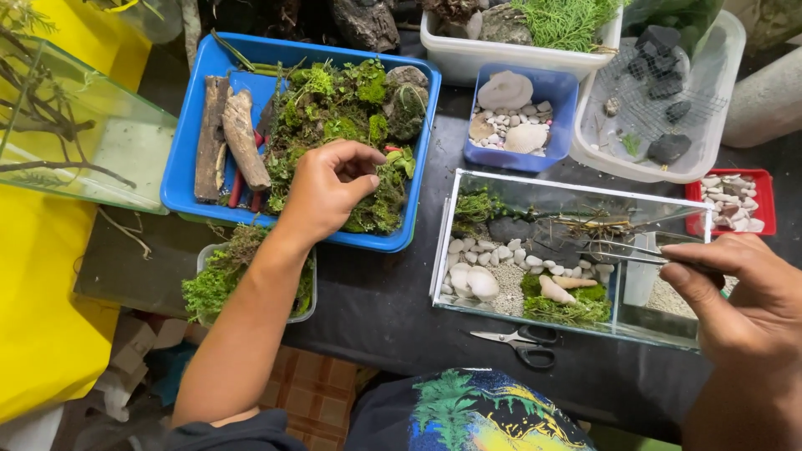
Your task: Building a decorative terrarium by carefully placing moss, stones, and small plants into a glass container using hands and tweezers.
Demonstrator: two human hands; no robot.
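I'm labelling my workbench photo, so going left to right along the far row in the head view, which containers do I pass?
Empty glass tank → big blue tray of moss and bark → small blue tub of pebbles → clear tub with mesh and dark stones → small red tray of pebbles.

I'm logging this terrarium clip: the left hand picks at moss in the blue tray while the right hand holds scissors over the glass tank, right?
Not quite. The head view shows the right hand holding tweezers; the scissors lie on the table. The left hand does pick at moss in the blue tray, beside the glass tank.
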